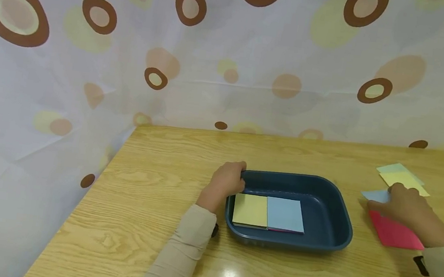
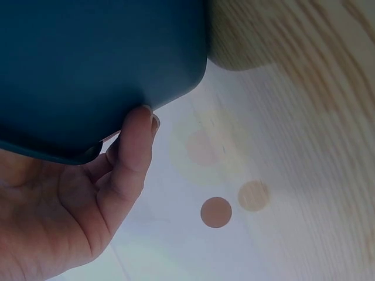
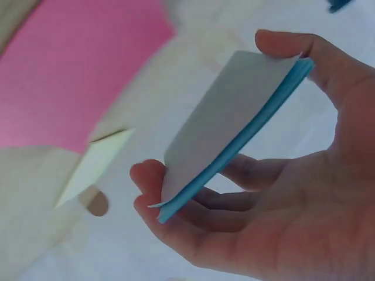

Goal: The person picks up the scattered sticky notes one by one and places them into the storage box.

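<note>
My left hand (image 1: 228,179) grips the left rim of a dark blue plastic tray (image 1: 328,208); the left wrist view shows the fingers curled over the tray's edge (image 2: 105,64). Inside the tray lie a yellow sticky note pad (image 1: 251,210) and a light blue pad (image 1: 285,214), side by side at the left, with other layers beneath them. To the right of the tray, my right hand (image 1: 406,209) holds a blue sticky note pad (image 3: 240,132) between thumb and fingers, tilted above the table. Beneath that hand lies a pink pad (image 1: 394,234).
A yellow pad (image 1: 406,181) overlaps a pale green one (image 1: 395,169) at the right back of the wooden table (image 1: 148,185). Behind the table hangs a white curtain (image 1: 216,53) with brown and yellow circles.
</note>
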Available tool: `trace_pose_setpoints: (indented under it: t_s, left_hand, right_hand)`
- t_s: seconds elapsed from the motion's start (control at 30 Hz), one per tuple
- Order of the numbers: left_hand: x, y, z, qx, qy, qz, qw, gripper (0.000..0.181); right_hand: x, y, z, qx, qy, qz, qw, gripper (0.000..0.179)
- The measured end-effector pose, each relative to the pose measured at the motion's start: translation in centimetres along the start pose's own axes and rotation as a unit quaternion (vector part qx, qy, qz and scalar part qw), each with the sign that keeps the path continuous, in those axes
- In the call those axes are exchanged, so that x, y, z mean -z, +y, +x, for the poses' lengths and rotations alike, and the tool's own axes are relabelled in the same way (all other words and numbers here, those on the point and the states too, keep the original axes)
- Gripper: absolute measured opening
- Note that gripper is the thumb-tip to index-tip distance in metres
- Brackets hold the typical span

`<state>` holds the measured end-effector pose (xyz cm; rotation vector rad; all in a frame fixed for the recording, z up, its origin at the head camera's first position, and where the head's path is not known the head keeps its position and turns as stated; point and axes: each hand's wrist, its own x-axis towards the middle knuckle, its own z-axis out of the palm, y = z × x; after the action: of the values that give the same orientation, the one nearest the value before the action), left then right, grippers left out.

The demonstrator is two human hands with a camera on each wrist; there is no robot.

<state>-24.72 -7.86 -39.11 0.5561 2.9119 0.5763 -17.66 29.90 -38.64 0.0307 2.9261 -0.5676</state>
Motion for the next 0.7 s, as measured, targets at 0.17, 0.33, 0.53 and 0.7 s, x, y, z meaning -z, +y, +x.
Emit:
trace_pose_setpoints:
  t_s: [0.17, 0.33, 0.53, 0.7]
  left_hand:
    - [0.0, -0.1, 0.0, 0.007, 0.001, 0.003, 1.0000, 0.022]
    - [-0.4, 0.2, 0.2, 0.014, -0.005, 0.003, 0.9999, 0.030]
    - [-0.2, 0.5, 0.4, 0.003, -0.017, 0.002, 0.9999, 0.032]
    - [0.3, 0.2, 0.3, 0.002, -0.006, 0.002, 1.0000, 0.025]
  right_hand:
    - [0.6, -3.0, -1.1, 0.018, 0.084, 0.030, 0.9959, 0.073]
    - [0.8, -6.5, -2.5, 0.083, 0.166, 0.073, 0.9800, 0.064]
    - [-0.3, -9.5, -4.4, 0.129, 0.186, 0.087, 0.9702, 0.058]
    - [-0.8, -11.2, -5.2, 0.169, 0.200, 0.071, 0.9626, 0.058]
